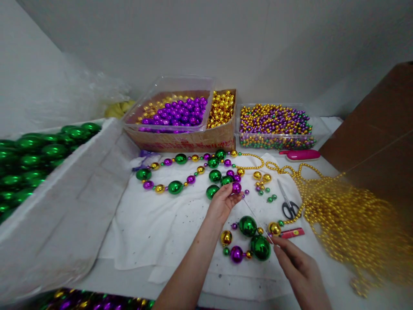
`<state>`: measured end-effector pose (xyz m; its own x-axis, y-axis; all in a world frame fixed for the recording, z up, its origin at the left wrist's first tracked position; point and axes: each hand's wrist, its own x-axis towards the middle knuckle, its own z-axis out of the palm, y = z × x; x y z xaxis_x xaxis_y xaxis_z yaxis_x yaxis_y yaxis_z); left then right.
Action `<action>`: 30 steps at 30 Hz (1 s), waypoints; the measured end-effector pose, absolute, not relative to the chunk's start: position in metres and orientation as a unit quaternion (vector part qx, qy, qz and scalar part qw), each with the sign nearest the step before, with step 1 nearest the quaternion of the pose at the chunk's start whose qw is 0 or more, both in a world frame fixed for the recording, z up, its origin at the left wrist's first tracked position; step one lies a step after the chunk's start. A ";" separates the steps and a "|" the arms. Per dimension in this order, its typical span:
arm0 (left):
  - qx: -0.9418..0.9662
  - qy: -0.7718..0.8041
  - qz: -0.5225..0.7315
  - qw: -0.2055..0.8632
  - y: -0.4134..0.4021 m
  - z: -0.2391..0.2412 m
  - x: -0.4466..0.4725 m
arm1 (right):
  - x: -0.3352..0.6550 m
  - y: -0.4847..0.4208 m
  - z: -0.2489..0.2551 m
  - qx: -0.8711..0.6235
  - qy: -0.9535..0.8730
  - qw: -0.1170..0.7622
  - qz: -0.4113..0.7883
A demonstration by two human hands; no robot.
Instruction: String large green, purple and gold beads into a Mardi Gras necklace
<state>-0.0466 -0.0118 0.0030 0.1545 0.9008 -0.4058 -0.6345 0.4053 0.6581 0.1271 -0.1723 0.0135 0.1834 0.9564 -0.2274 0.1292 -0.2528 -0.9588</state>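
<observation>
My left hand point(222, 202) pinches a purple bead point(236, 187) at the edge of a pile of green, purple and gold beads. A thin string or needle point(254, 217) runs from that bead down to my right hand point(295, 258), whose fingers are pinched on its lower end. Between the hands lies a strung section of large green beads point(260, 247), a purple bead point(236, 254) and gold beads on a white cloth point(155, 224). A longer bead strand point(176, 187) loops across the cloth behind my left hand.
Scissors point(288, 204), a red lighter point(292, 233) and a pink tool point(301, 154) lie right of the cloth. A heap of gold bead strands point(348, 219) fills the right side. Bins of purple point(180, 111), gold point(222, 107) and mixed beads point(274, 122) stand behind. A box of green beads point(35, 155) sits left.
</observation>
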 end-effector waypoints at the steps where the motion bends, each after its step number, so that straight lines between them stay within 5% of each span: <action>1: 0.172 0.394 0.519 0.739 -0.012 0.003 -0.047 | 0.127 -0.172 0.014 -0.634 -0.427 0.437 0.473; 20: 0.242 0.342 0.539 0.730 -0.036 0.013 -0.035 | 0.119 -0.161 0.000 -0.645 -0.426 0.455 0.443; 30: 0.290 0.269 0.556 0.731 -0.052 0.044 -0.033 | 0.118 -0.163 -0.020 -0.630 -0.296 0.542 0.471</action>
